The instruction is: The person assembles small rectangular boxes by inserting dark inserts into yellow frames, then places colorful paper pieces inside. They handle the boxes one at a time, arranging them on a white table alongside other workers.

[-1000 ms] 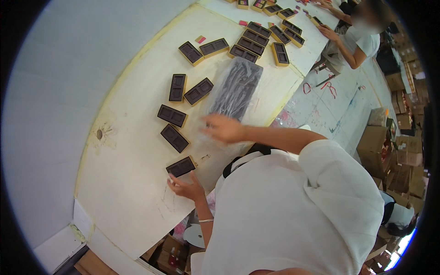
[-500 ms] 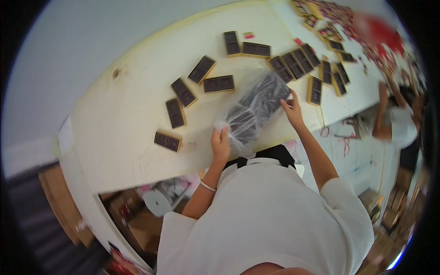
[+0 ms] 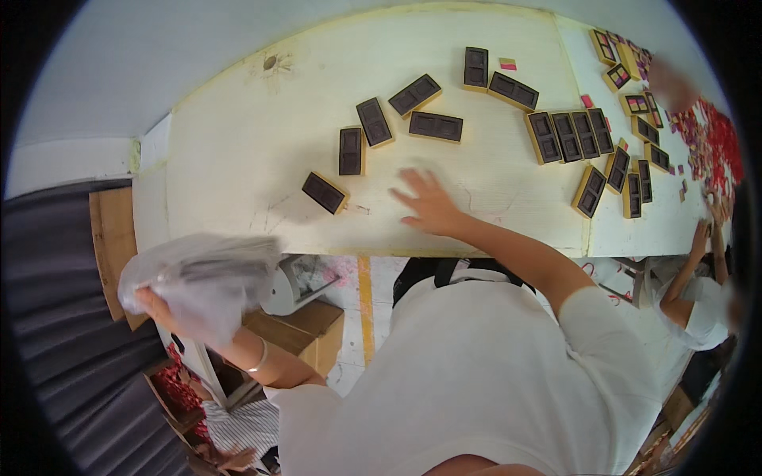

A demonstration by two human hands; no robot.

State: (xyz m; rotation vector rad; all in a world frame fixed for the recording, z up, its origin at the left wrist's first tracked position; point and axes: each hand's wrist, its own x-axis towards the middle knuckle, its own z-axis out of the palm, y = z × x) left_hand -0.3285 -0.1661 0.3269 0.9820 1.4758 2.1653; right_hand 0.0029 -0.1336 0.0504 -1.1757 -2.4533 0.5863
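The clear plastic bag (image 3: 202, 278), bunched and blurred with dark pieces inside, is hanging off the near left edge of the table (image 3: 262, 151), gripped in the left hand (image 3: 151, 301) above a cardboard box (image 3: 305, 325) on the floor. The step in hand looks like carrying the bag away from the worktop; setting it down would call for a free spot below. The right hand (image 3: 429, 206) is lying flat and spread on the table, holding nothing, close to a dark tray (image 3: 324, 193). Farther out, more dark trays (image 3: 435, 125) are lying scattered, then a tight row of trays (image 3: 571, 135). At the far right, another person (image 3: 698, 301) is working among red pieces (image 3: 714, 143).
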